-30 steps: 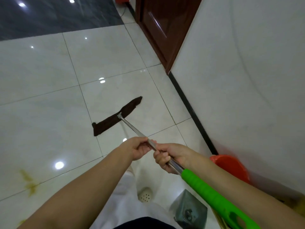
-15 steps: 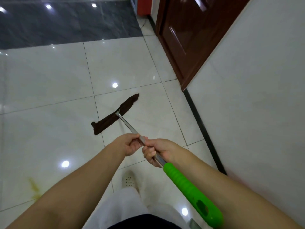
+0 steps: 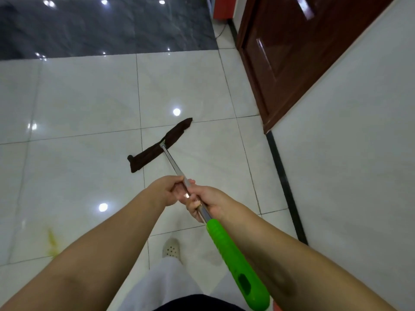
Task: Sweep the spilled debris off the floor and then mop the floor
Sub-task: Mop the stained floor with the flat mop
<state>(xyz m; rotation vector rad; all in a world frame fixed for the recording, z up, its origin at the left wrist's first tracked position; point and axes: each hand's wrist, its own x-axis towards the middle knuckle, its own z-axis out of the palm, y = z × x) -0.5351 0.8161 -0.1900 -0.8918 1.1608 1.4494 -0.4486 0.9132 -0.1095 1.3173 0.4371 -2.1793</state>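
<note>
While both my hands grip the mop pole [image 3: 173, 163], the dark brown mop head [image 3: 160, 145] lies flat on the white tiled floor [image 3: 85, 102], ahead of me and slightly left of centre. Its long axis runs diagonally, one end pointing toward the door [image 3: 289, 55], the other toward the lower left. The metal pole rises from the middle of the head back toward me and ends in a green grip [image 3: 233, 261] that passes under my right forearm.

My left hand [image 3: 167, 190] holds the pole farther down, its fingers curled round the metal from the left. My right hand [image 3: 207, 204] holds the pole just above the green grip, fingers wrapped round it, knuckles facing left. The two hands sit just beside each other, nearly touching.

A yellow stain [image 3: 52, 242] marks the floor at lower left, well apart from the mop head. My shoe [image 3: 171, 248], pale with small holes, stands on the tile below my hands, with a white trouser leg [image 3: 166, 286] above it. To the right a white wall [image 3: 350, 142] with a dark skirting strip [image 3: 285, 182] meets the brown door. Beyond the white tiles lies a dark grey floor band [image 3: 107, 28] with ceiling-light reflections.
</note>
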